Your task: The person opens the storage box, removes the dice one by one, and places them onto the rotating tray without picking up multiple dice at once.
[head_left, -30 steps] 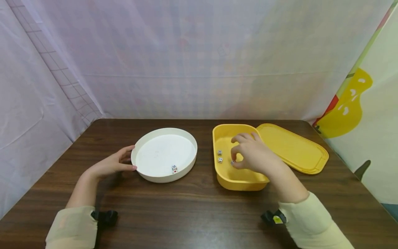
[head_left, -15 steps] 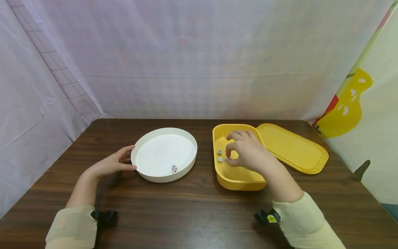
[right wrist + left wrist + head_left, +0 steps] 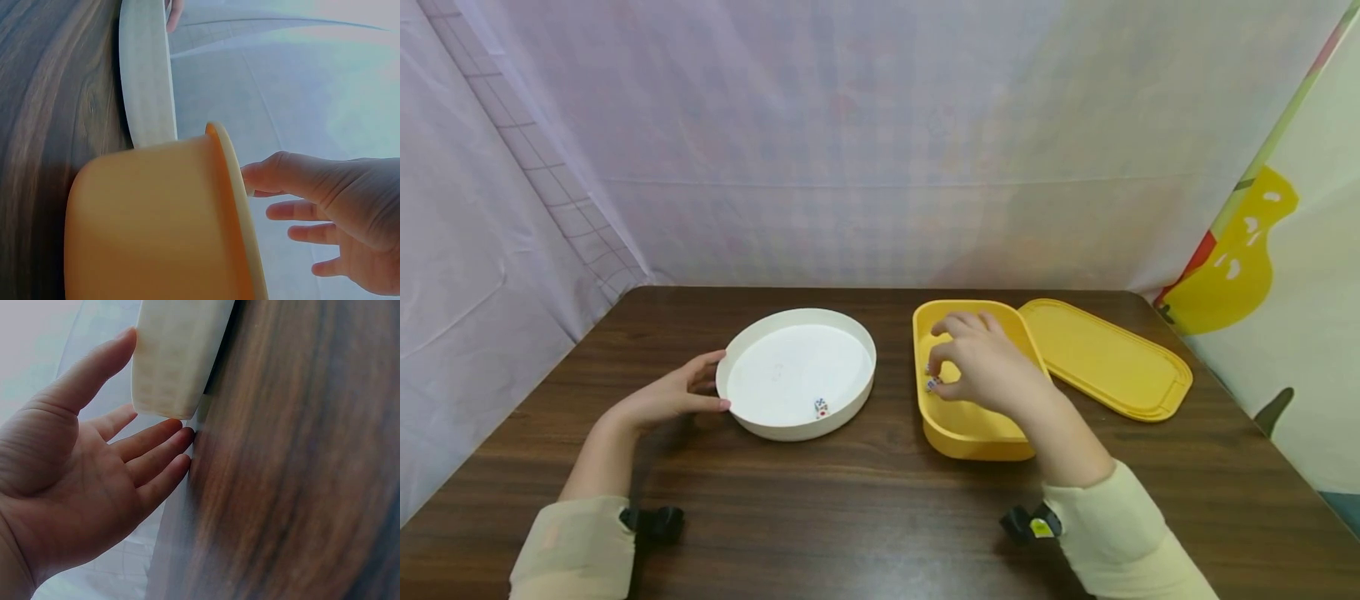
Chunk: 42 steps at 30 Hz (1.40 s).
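In the head view my left hand (image 3: 673,393) touches the left side of a round white tray (image 3: 727,408), thumb and fingertips at its wall. The left wrist view shows those fingers extended and relaxed beside the tray's edge (image 3: 169,362). Two small white dice (image 3: 821,408) sit close together near the tray's front. My right hand (image 3: 992,367) reaches into a yellow bin (image 3: 981,446), and its thumb and forefinger pinch a die (image 3: 933,384) with dark blue dots. Another die (image 3: 927,367) shows partly behind those fingertips. In the right wrist view the bin's wall (image 3: 150,219) hides most of its inside.
A flat yellow lid (image 3: 1108,358) lies to the right of the bin, close against it. Both containers stand on a dark wooden table (image 3: 827,517), with a strip of bare wood between them. A pale curtain (image 3: 880,150) hangs behind the table's far edge.
My right hand has shifted left inside the bin with the die between its fingertips, bringing it to the two dice at the bin's left side. The left hand and tray stay put.
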Tool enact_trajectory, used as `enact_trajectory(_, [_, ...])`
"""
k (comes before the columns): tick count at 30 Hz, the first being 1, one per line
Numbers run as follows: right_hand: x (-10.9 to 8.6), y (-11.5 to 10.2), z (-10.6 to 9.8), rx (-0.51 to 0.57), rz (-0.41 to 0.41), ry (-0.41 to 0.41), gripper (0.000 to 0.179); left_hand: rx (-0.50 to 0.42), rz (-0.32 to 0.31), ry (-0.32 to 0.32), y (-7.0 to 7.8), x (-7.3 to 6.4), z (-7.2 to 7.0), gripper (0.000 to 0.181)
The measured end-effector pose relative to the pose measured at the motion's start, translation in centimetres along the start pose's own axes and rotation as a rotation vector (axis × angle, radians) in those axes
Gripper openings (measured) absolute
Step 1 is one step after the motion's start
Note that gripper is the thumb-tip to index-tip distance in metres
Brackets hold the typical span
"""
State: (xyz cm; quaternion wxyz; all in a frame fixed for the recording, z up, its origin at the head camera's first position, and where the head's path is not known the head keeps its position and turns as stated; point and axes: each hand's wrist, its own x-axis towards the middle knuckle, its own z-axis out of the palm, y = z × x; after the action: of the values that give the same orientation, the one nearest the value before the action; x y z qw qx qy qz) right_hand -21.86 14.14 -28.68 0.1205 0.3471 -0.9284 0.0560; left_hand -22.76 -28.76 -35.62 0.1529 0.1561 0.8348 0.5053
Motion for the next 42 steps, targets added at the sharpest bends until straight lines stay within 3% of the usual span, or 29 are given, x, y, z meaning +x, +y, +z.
enact_trajectory(27, [4.3,-4.1,1.4,0.001,-0.047,-0.006,0.015,-0.002,-0.005,0.003,-0.1,-0.1,0.0,0.092])
enact_trajectory(42, [6.1,-5.5,2.6,0.044,-0.002,-0.041,0.012,0.022,-0.015,0.005,0.1,-0.2,-0.1,0.092])
